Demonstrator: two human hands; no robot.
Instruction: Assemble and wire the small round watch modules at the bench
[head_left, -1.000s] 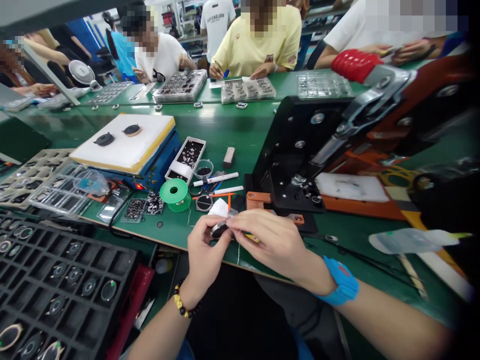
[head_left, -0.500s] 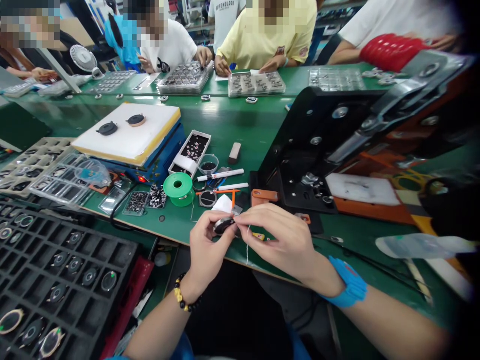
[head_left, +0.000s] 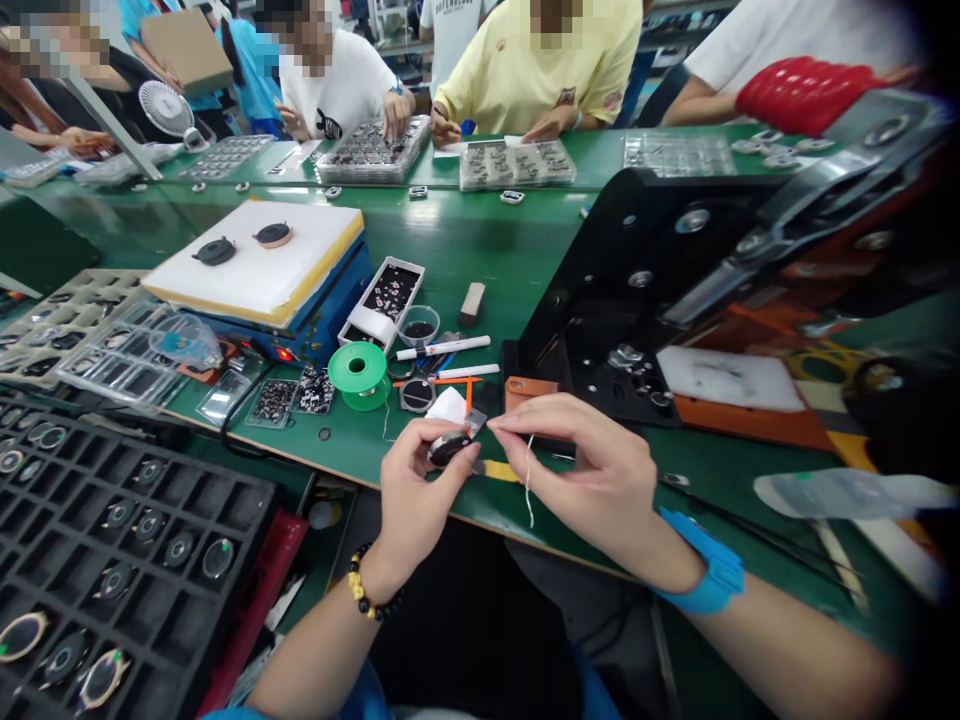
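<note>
Between the thumb and fingers of my left hand (head_left: 412,490) is a dark round watch case (head_left: 447,449), tilted on edge above the bench's front. My right hand (head_left: 589,475) is a little to its right, apart from it, with thumb and forefinger pinched together. A thin white thread (head_left: 529,488) hangs from those fingers, its loose end dangling beneath. What sits at the very fingertips is too small to make out. Just behind the hands lie a white wad (head_left: 448,405) and a yellow-ended strip (head_left: 501,470).
A green spool (head_left: 358,372), pens (head_left: 442,347) and small parts trays (head_left: 274,402) lie beyond my left hand. A black lever press (head_left: 622,290) rises at right. A dark compartment tray (head_left: 180,550) with watch cases stands at left. Co-workers sit across the bench.
My right hand has drawn back from the watch case toward the right, taking the white thread along. My left hand keeps its hold almost unmoved. A person carrying a cardboard box appears at far left.
</note>
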